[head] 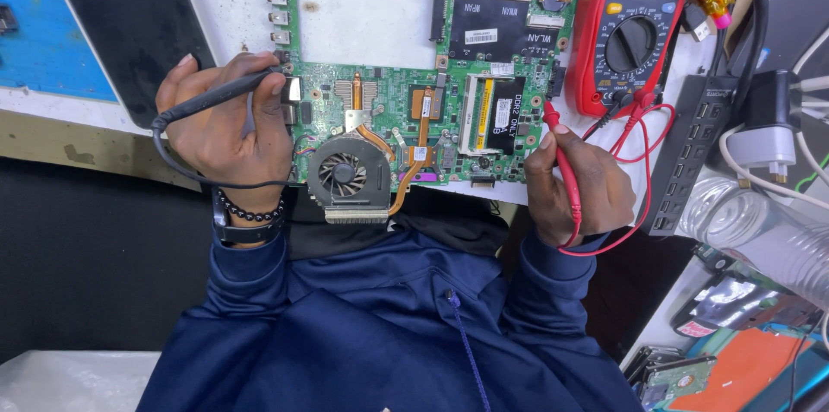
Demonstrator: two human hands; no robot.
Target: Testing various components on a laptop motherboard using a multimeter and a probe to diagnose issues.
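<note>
A green laptop motherboard (406, 92) with a round cooling fan (348, 174) and copper heat pipes lies on the white bench. My left hand (226, 127) grips a black test probe (220, 94), its tip touching the board's left edge. My right hand (574, 183) grips a red test probe (561, 157), its tip resting on the board's right edge near the memory slot. Red and black leads run to a red multimeter (635, 28) at the board's upper right.
A black multi-port hub (691, 148) lies right of the multimeter, with a white plug adapter (764, 131) and cables. A clear plastic bottle (760, 226), hard drives and an orange item (743, 369) crowd the lower right. A blue mat (52, 32) sits upper left.
</note>
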